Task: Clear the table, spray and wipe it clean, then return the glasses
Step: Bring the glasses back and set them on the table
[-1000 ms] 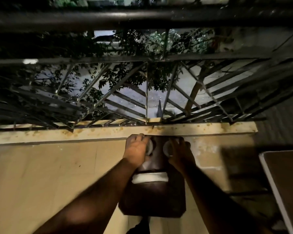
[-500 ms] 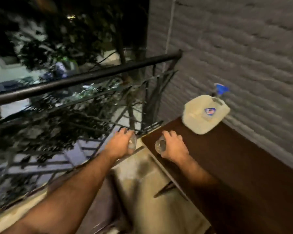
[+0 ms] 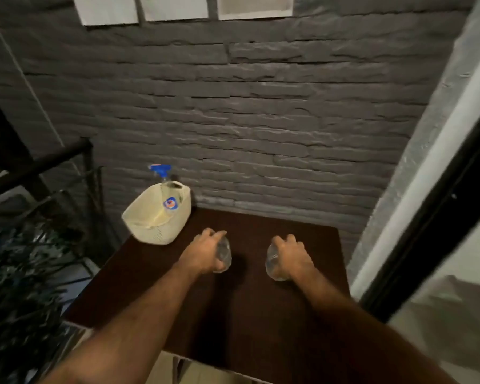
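Observation:
A dark brown table stands against a grey brick wall. My left hand grips a clear glass over the middle of the tabletop. My right hand grips a second clear glass a little to the right, at about the same height. Whether the glasses touch the tabletop I cannot tell. At the table's far left corner sits a cream plastic basket with a blue-topped spray bottle leaning in it against the wall.
A black balcony railing runs along the left, with dark foliage behind it. A white and black door frame rises on the right. Pale sheets hang high on the brick wall.
My view has swung right from the railing and stool to the table. Both hands, each holding a glass, have moved from the table's corner to above its middle.

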